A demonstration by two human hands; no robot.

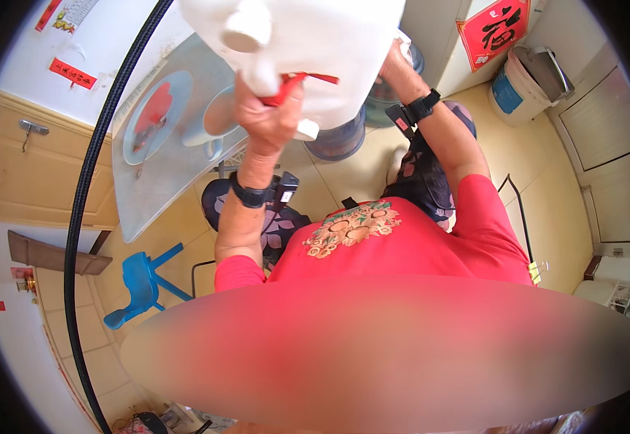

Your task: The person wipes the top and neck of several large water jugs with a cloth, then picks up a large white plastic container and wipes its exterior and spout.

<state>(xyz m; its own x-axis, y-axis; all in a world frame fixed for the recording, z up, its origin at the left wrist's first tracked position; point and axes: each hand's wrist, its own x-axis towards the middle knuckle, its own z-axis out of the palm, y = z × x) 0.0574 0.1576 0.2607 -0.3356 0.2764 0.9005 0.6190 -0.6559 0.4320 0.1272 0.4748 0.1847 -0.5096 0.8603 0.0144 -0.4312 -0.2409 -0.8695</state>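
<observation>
A large white plastic jug (pixel 326 49) fills the top middle of the head view, its upper part cut off by the picture's edge. A short round neck (pixel 247 27) sticks out on its left side. My left hand (pixel 271 116) grips the jug close to that side, its fingers closed around a white handle-like part with a red ribbon (pixel 293 87) at it. At the jug's right side, my right hand (pixel 393 62) is closed on what looks like a white cloth (pixel 403 39); the jug partly hides its fingers.
Large blue water bottles (pixel 339 141) stand on the tiled floor below the jug. A table with a clear cover (pixel 179 195) lies to the left, a blue plastic chair (pixel 140 282) nearer me. A white bucket (pixel 515 92) stands at right. A black braided cable (pixel 84 184) crosses the left side.
</observation>
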